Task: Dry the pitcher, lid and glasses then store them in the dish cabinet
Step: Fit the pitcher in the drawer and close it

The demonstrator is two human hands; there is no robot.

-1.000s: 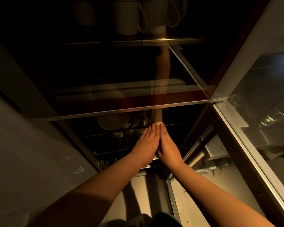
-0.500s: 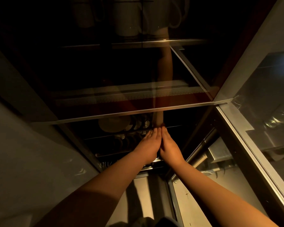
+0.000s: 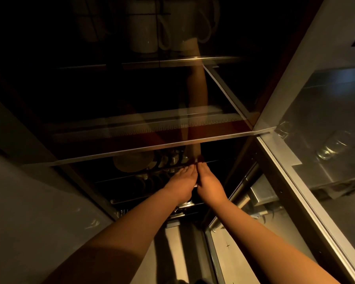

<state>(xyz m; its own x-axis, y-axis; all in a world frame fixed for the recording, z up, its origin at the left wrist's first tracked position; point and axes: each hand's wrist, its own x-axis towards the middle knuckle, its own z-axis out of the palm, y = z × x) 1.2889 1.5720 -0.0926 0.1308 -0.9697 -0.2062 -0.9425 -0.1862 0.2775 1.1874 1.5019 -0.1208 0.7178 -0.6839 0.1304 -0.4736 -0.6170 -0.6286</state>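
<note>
Head view, dim amber light. Left hand and right hand side by side at centre, fingers extended toward 12 o'clock into the dish cabinet; grip on anything cannot be told. Perforated metal shelf above. Round plates racked upright at 11 o'clock. Clear glasses behind glass door, 3 o'clock. Pale mugs, 12 o'clock.

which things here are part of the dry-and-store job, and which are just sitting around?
Job:
- dish cabinet, glass door panel lowered
- left hand and right hand, side by side at the cabinet front, fingers straight
- glasses dimly seen behind the right-hand glass door

Just there:
- white mugs on the top shelf
- plates in the lower rack

Pitcher and lid: not visible.
</note>
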